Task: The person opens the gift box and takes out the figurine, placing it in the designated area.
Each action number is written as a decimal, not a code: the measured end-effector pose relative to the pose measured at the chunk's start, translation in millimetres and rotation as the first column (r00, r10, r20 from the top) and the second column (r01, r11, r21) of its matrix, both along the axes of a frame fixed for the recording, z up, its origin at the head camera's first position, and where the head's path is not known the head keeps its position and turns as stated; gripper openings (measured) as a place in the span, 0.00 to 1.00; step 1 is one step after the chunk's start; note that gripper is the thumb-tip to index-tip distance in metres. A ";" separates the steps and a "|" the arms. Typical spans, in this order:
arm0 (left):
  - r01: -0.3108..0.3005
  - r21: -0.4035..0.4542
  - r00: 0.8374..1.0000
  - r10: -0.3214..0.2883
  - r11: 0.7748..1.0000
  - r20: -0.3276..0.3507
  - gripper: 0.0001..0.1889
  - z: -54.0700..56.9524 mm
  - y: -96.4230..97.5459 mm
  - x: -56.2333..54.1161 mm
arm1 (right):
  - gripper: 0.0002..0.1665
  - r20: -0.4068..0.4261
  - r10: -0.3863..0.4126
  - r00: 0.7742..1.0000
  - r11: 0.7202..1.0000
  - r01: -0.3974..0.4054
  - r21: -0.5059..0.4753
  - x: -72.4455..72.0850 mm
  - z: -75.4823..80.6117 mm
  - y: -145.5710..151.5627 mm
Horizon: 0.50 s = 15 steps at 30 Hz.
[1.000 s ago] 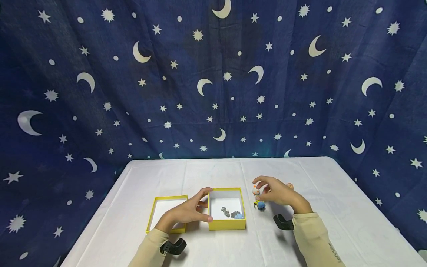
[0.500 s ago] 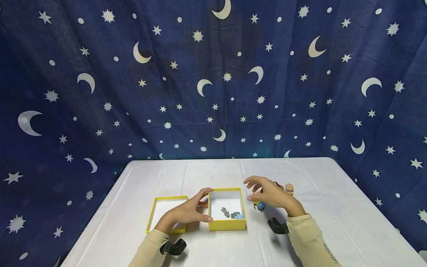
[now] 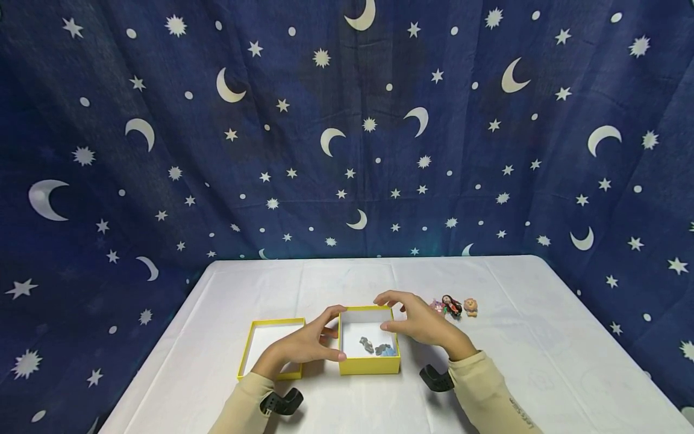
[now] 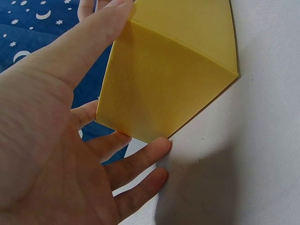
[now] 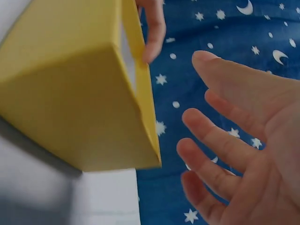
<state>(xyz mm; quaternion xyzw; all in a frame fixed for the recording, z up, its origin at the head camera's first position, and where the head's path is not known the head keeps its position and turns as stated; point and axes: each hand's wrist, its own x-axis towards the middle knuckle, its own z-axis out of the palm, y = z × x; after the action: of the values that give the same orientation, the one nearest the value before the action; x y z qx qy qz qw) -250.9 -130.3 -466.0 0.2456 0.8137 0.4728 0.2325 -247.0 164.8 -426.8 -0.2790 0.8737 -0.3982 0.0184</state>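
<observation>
A yellow box [image 3: 370,366] with a white inside stands without a lid at the middle of the table. My left hand [image 3: 303,345] grips its left side, thumb at the near corner and fingers toward the far corner; the left wrist view shows fingertips [image 4: 161,144] on the yellow wall. Inside the box lie small grey pieces [image 3: 366,345] and a light blue one [image 3: 388,351]. Over the right rim, my right hand [image 3: 420,322] holds nothing. Its fingers are spread and relaxed, apart from the box wall [image 5: 89,108] in the right wrist view.
Left of the box lies a shallow yellow-rimmed lid [image 3: 276,320], partly behind my left hand. Beyond my right hand are a pink figure [image 3: 437,307], a dark-haired doll [image 3: 452,307] and a lion-like figure [image 3: 470,307]. A starry dark blue cloth [image 3: 347,150] hangs behind the table.
My right hand has moved left from the small figures to the box's right rim. The dark-haired doll and pink figure have come into view; the orange-white and blue-yellow figures are now hidden.
</observation>
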 end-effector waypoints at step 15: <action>0.000 -0.011 1.000 -0.001 1.000 -0.003 0.49 0.8 -0.6 0.4 | 0.22 0.096 0.065 0.993 0.998 -0.062 -0.033 -1.8 -17.8 -26.9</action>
<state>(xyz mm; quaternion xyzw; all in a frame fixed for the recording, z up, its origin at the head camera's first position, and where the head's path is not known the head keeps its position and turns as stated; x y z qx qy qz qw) -250.6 -130.9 -465.1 0.2453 0.8166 0.4678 0.2327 -248.8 137.9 -444.5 -0.2872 0.8564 -0.4233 0.0695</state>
